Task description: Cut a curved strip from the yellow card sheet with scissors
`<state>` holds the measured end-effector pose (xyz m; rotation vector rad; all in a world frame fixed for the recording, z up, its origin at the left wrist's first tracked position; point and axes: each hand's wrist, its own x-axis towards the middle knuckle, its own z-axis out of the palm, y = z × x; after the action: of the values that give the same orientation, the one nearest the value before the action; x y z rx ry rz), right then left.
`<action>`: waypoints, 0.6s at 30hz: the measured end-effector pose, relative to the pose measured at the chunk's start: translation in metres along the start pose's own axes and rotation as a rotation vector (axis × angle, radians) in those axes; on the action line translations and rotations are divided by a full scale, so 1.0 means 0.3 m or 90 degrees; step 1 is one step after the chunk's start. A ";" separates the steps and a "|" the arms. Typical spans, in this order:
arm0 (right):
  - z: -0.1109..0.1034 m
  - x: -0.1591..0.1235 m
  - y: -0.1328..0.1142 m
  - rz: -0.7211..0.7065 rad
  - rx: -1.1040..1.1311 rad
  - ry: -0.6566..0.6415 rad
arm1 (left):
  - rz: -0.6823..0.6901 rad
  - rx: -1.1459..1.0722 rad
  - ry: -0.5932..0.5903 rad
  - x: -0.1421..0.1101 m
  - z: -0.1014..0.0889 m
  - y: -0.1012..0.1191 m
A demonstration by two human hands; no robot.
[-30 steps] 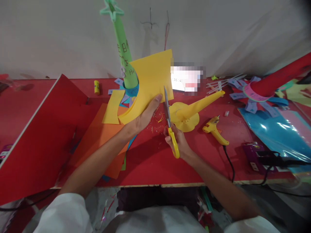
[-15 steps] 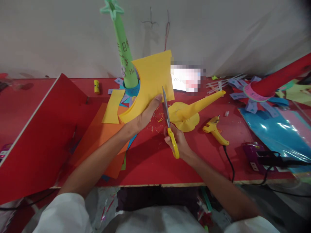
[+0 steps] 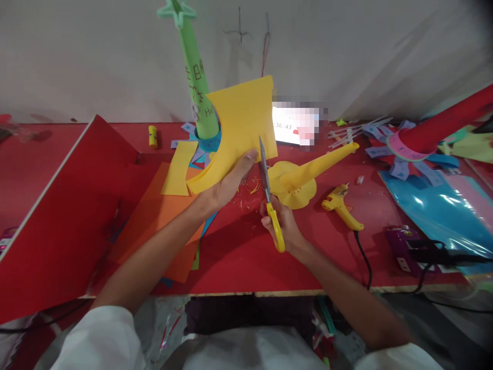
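Note:
My left hand point(image 3: 235, 177) grips a sheet of yellow paper point(image 3: 244, 115) by its lower edge, the thumb lying on its face. The sheet has a deep curved cut along its left side. In my right hand point(image 3: 287, 222) is a pair of scissors point(image 3: 276, 224) with yellow handles, blades pointing up at the paper's lower right edge; whether the blades are around the paper I cannot tell. Just behind the scissors lies a yellow paper cone with a scalloped base point(image 3: 296, 182). A smaller yellow paper piece point(image 3: 180, 168) rests left of my left hand, on orange sheets point(image 3: 154, 226).
A green paper tower point(image 3: 196, 82) stands at the back, near a lit phone point(image 3: 295, 126). Rightward are a yellow glue gun point(image 3: 342, 207) with its cord, a purple box point(image 3: 404, 246), a blue plastic sheet point(image 3: 435, 205) and a red cone point(image 3: 454, 121). A red board point(image 3: 65, 216) stands at left.
The yellow sheet has shifted very slightly up and left in view. Both hands keep nearly the same positions, with the scissors still at the paper's edge.

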<state>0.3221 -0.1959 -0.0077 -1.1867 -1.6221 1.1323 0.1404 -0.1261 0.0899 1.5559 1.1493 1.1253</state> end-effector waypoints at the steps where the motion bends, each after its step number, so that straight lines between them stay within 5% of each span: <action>1: 0.000 0.000 -0.001 0.001 0.001 -0.002 | 0.015 0.003 -0.020 0.000 -0.001 0.003; 10: -0.001 -0.002 -0.002 0.006 0.014 -0.001 | -0.004 0.005 0.001 -0.006 -0.007 -0.008; 18: 0.001 -0.002 0.011 -0.018 0.007 0.006 | 0.050 0.003 -0.053 -0.001 -0.011 -0.001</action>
<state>0.3227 -0.1960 -0.0110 -1.1564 -1.6183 1.1150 0.1370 -0.1260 0.0903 1.6477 1.0444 1.0991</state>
